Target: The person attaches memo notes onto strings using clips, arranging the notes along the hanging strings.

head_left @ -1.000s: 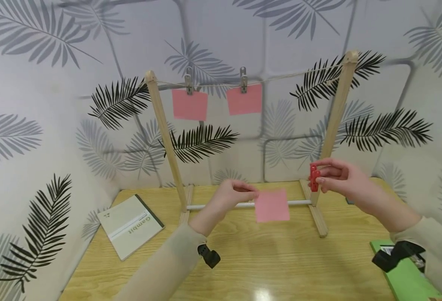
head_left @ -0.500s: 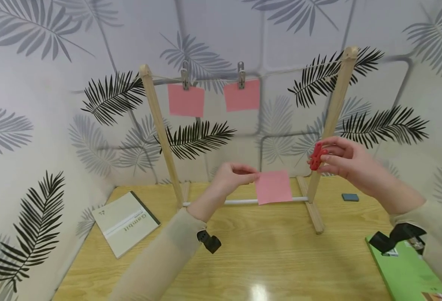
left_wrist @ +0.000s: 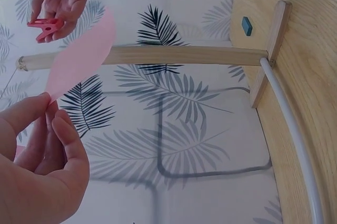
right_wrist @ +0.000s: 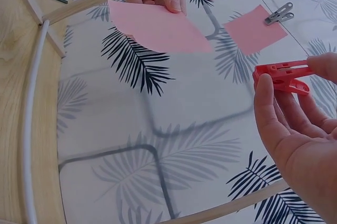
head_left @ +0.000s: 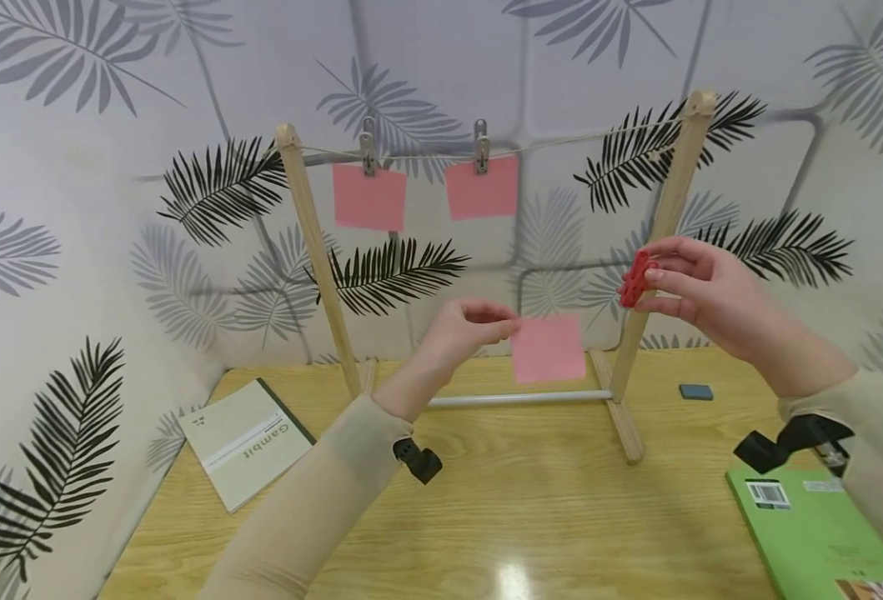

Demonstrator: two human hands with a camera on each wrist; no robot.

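Note:
My left hand (head_left: 465, 333) pinches a square pink paper (head_left: 549, 348) by its upper left corner, below the string and in front of the wooden frame. In the left wrist view the paper (left_wrist: 84, 58) bends into a curve from the fingertips. My right hand (head_left: 704, 283) holds a red plastic clothespin (head_left: 636, 279) between thumb and fingers, beside the right post. The right wrist view shows the clothespin (right_wrist: 281, 75) side on. Two pink papers (head_left: 369, 198) hang from the string (head_left: 561, 146), each under a metal clip (head_left: 368, 148).
The frame has a left post (head_left: 317, 250), a right post (head_left: 666, 208) and a white bottom bar (head_left: 519, 399). A notebook (head_left: 249, 442) lies at left, a green book (head_left: 816, 525) at front right and a small blue block (head_left: 695, 392) behind it on the wooden table (head_left: 441, 517).
Both hands have risen, carrying the pink paper and the red clothespin upward. The clothespin has tilted from upright. The head view has shifted slightly.

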